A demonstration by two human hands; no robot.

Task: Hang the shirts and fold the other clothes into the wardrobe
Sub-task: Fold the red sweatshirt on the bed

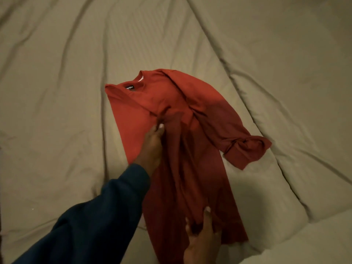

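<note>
The red top [171, 115] lies on the bed [57, 73], collar toward the far edge, hem toward the near edge, so its long axis runs straight away from the person. Left hand [152, 143] pinches a ridge of cloth at mid-body; right hand [202, 231] pinches the same ridge down by the hem. One sleeve [238, 138] trails off to the right, closer to the right hand. Looks like a lengthwise fold along that ridge is coming.
</note>
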